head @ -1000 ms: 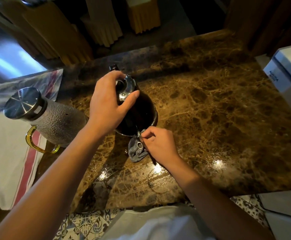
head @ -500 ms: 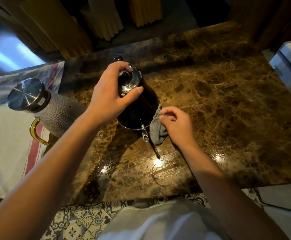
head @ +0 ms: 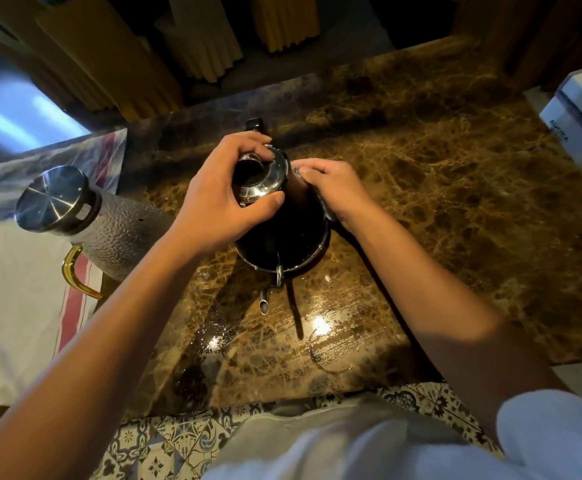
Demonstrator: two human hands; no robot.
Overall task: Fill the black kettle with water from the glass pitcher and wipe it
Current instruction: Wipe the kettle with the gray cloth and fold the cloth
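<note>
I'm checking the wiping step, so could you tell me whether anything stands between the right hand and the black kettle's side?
Only the grey cloth, mostly hidden under the right hand, which presses it against the black kettle. The left hand grips the lid from the other side.

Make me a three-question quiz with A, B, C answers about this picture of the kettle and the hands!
1. Where is the glass pitcher?
A. Left of the black kettle
B. Right of the kettle
C. On top of the kettle

2. What colour is the pitcher's handle?
A. Blue
B. Gold
C. Green

3. What is the left hand doing?
A. Lying flat on the counter
B. Lifting the pitcher
C. Gripping the kettle's shiny lid

Answers:
1 A, the pitcher stands on the striped cloth to the kettle's left.
2 B, the curved handle shines gold.
3 C, its fingers curl round the lid, while the right hand presses a grey rag to the kettle's side.
</note>
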